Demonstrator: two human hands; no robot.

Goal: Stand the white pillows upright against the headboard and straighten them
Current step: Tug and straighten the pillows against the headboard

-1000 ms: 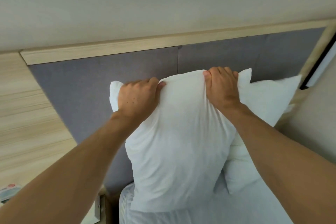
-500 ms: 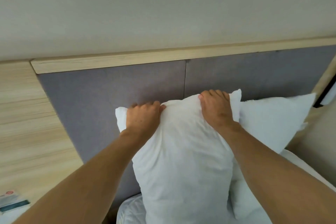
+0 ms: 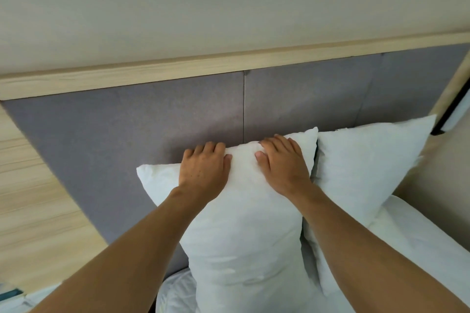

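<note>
Here I am viewing from the head camera: both hands are lying on the top edge of the near pillow (image 3: 244, 223), which is standing upright against the headboard (image 3: 152, 119). The left hand (image 3: 204, 170) is pressing with palm flat and fingers curling over the edge; its grip is loosely wrapping the pillow's top rather than pinching it. The right hand (image 3: 283, 162) is doing the same nearer the upper right corner, thumb on the front face, fingers draped over the edge. The second pillow (image 3: 366, 168) is leaning just beside the first, on its right, also upright against the headboard, with its far corner reaching toward the bed's right post.

Risks, as I am judging them: the near pillow's top edge is sloping down to the left, so letting go now may be leaving it crooked. Pushing down too hard may be buckling the soft filling and making it slump forward onto the bed (image 3: 419, 231). Shoving it rightward may be tipping the second pillow.

Hidden or unclear: the fingertips behind the pillow's edge are out of sight, my forearms are covering parts of both pillows, and the pillows' bases are cut off at the frame's bottom.
</note>
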